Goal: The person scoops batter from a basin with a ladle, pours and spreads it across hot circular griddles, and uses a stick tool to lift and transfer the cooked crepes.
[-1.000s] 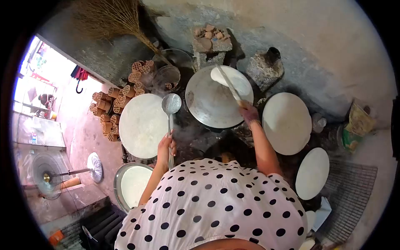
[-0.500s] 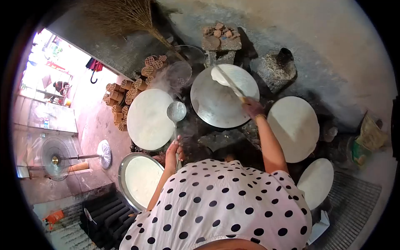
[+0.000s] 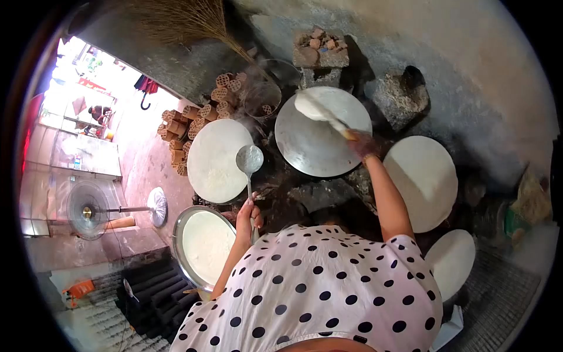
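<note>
My left hand [image 3: 249, 217] is closed around the handle of a metal ladle [image 3: 250, 159], whose round bowl points away from me and is coated white. The ladle is held above the floor, beside a pale round disc [image 3: 218, 161]. My right hand [image 3: 362, 145] grips the light handle of a flat spatula [image 3: 337, 125] over a large round metal griddle [image 3: 311, 155]. White batter [image 3: 312, 107] shows around the spatula's far end at the griddle's upper left; blade and batter are hard to tell apart. A wide metal basin [image 3: 180, 249] holding white liquid stands by my left forearm.
Two more pale discs [image 3: 421, 183] [image 3: 450, 265] lie on the right. Perforated clay-coloured cylinders [image 3: 196, 123] are piled at the left, below a straw broom [image 3: 229, 44]. A fan [image 3: 88, 212] stands farther left. Broken bricks [image 3: 319, 42] top a block against the wall.
The whole view has shifted slightly, so the surroundings appear farther right. My right hand has moved the spatula a little over the white batter. My left hand still holds the ladle.
</note>
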A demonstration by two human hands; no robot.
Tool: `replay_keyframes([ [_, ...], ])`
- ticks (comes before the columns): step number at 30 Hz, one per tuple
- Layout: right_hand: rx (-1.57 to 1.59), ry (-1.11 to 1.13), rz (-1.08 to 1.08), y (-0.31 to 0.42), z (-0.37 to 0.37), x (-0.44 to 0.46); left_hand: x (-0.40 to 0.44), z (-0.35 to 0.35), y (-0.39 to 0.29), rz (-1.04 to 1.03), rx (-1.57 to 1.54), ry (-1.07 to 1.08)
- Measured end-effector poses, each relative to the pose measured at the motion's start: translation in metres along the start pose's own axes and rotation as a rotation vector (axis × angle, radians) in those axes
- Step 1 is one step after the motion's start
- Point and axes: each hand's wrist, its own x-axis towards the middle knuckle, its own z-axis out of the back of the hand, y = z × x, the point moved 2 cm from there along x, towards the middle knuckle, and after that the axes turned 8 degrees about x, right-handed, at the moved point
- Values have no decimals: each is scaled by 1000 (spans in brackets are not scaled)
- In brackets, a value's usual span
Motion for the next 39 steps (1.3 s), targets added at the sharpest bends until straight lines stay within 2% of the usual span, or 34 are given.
replay_keyframes([
  [1, 102, -59, -94, -6, 8, -6, -2, -3, -2, -7, -5, -5],
  [2, 100, -51, -89, -7, 2, -6, -6, -6, -2, -16, 1, -19],
  [4, 21, -278, -134, -4, -6, -12, -9, -5, 2, -21, 11, -34],
  [5, 25, -274, -134, 3, -16, -8, -9, -6, 2, -21, 13, -39],
  [7, -175, -29, -372, 53, -23, -15, -11, -9, 4, 38, -42, -107],
  [9, -202, 3, -300, 30, -43, -1, -10, -5, 8, 39, -54, -98],
  [11, 76, 15, -7, 9, -37, -7, -10, -5, 8, 34, -109, -50],
  [12, -56, -20, 3, 16, -13, -12, -11, -9, 4, 40, -89, -65],
  [13, -60, -17, 9, 18, -2, -11, -10, -10, 4, 35, -95, -68],
  [15, 47, -260, -230, 9, 10, -11, -13, -9, 4, -18, -29, -57],
  [17, 73, -282, -143, -1, -11, 7, -15, -11, 3, 2, -48, -87],
  [19, -186, 1, -108, 18, -31, 13, -12, -10, 6, 41, -108, -108],
  [20, -189, 4, -105, 18, -30, 9, -12, -9, 6, 37, -108, -116],
  [23, -13, 183, 126, 8, -24, -6, -6, 0, 11, 29, -112, -96],
  [25, -69, 180, 64, -9, -14, 10, -6, -2, 11, 10, -110, -108],
  [27, 56, -93, -77, -14, -4, 17, -12, -1, 14, 5, -103, -139],
  [29, -19, -67, -141, 12, -6, 12, -11, -3, 15, 60, -129, -187],
  [31, -96, 32, 50, 21, -23, 10, -12, -5, 16, 56, -108, -195],
  [33, 50, 184, -36, 24, -13, 0, -13, -6, 19, 50, -142, -183],
  [35, -199, 240, 171, 1, -18, 14, -15, -8, 19, 50, -148, -178],
  [36, -55, 252, 53, 14, 7, 8, -15, -9, 20, 50, -146, -178],
  [37, -54, 259, 50, 29, 20, 2, -17, -9, 22, 54, -143, -182],
  [39, 79, 15, -111, 50, 33, -1, -17, -9, 27, 71, -145, -199],
])
